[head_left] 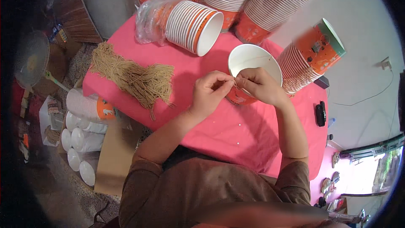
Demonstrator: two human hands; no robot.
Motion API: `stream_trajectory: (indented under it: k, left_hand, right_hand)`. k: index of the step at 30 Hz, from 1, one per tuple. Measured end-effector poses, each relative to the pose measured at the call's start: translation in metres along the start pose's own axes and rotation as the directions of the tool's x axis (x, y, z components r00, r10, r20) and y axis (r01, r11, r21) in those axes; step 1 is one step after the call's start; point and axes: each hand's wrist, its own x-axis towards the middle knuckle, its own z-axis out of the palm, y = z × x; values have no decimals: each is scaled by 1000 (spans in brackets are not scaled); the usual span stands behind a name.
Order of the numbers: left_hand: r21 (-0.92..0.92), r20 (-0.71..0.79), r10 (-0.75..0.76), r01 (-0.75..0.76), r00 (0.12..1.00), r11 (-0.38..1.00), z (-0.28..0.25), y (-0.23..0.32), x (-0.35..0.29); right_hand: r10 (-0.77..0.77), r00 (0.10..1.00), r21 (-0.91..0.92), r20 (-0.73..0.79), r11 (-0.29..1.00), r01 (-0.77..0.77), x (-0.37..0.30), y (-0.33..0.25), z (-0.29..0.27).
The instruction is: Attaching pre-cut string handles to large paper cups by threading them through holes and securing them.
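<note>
On my remote feed, L hand [207, 94] & R hand [258, 85] meet, fingertips pinching 1 thin cord [237, 86] at the near rim of a white-lined paper bucket [247, 60] on pink cloth [211, 137]. I'd pull evenly w/o bending the rim.

- Readable text, numbers or signs: none.
- Open bucket [251, 61]: pale printed marks on its orange outside, partly covered and too small to make out.
- Nested bucket stack at the right [308, 59]: small printed pictures on orange and green; any lettering is blurred.
- Wrapped bucket stack at the back [274, 8]: whitish print on orange under clear plastic, illegible.
- Bucket stack at the left [89, 105]: a white printed figure on orange, with no legible words.
</note>
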Motion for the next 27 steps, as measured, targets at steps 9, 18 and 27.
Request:
stream_trajectory:
  k: [9, 18, 27]
  left_hand:
    - [-476, 296, -483, 566, 824, 673, -13, 11, 7]
    - [-576, 464, -590, 731, 661, 366, -12, 22, 9]
    - [-563, 437, -518, 673, 735, 480, -12, 16, 8]
  right_hand:
    - [-331, 922, -130, -202, 942, 310, -11, -7, 8]
    - [-321, 907, -75, -271, 947, 313, -20, -17, 17]
    - [-306, 882, -89, -358, 952, 294, -15, 2, 15]
